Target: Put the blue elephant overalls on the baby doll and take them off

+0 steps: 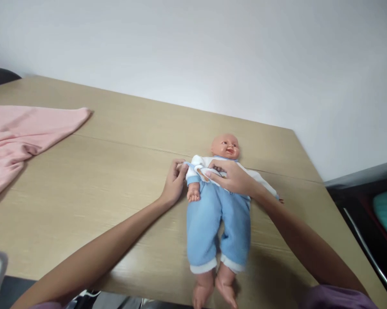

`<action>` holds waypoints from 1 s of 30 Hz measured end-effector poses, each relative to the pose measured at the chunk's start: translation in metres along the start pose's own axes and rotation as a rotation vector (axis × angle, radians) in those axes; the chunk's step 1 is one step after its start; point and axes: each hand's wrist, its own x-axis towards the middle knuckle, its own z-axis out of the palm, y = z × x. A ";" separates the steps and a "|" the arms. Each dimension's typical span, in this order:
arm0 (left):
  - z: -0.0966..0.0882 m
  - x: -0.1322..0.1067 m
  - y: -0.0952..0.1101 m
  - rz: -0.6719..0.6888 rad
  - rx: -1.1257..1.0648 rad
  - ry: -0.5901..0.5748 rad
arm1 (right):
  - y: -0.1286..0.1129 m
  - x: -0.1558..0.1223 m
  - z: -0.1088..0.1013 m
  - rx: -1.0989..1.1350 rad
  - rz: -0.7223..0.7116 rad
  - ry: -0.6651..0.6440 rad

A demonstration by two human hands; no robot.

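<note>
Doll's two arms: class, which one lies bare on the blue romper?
The doll's arm on the picture's left, beside the left hand. The other arm stretches away in a white sleeve behind the right hand.

Light wooden table (116, 180) before me, seam running across it. A doll (217, 206) in blue rompers lies face-up on it; well left of the doll, a pink cloth (22, 137) lies spread.

The doll (224, 148) wears a plain light-blue-and-white romper (217, 219); pink cloth (17, 137) on tan table (116, 171).
</note>
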 end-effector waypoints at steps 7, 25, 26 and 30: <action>-0.001 0.018 0.013 -0.071 -0.062 -0.121 | 0.043 0.005 -0.001 0.159 0.170 0.223; 0.019 0.080 -0.001 -0.312 -0.130 -0.287 | 0.087 0.007 0.019 0.590 0.204 0.327; 0.018 0.082 0.000 -0.293 -0.102 -0.300 | 0.088 0.007 0.019 0.604 0.212 0.331; 0.024 0.090 0.001 -0.204 0.013 -0.333 | 0.087 0.006 0.019 0.628 0.241 0.351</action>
